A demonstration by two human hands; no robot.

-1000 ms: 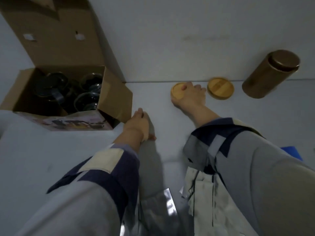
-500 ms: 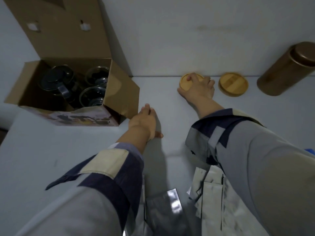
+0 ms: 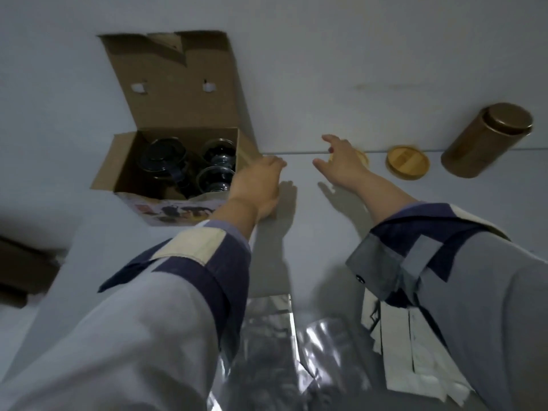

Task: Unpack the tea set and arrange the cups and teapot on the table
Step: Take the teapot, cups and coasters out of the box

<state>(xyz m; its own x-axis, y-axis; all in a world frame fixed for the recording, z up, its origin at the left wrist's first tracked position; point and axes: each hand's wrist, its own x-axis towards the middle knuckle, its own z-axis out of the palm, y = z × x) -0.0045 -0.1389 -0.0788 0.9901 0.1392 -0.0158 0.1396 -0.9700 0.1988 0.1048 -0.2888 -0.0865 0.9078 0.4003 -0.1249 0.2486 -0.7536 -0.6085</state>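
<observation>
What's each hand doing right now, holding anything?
Left hand: on the cardboard box's right flap; grip cannot be told.
Right hand: open, fingers spread, holding nothing.

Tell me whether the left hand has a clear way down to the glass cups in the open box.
Probably yes. The left hand is at the right flap of the cardboard box, whose lid stands up at the back. The glass cups sit uncovered, with nothing over them. The right hand is off to the side.
</observation>
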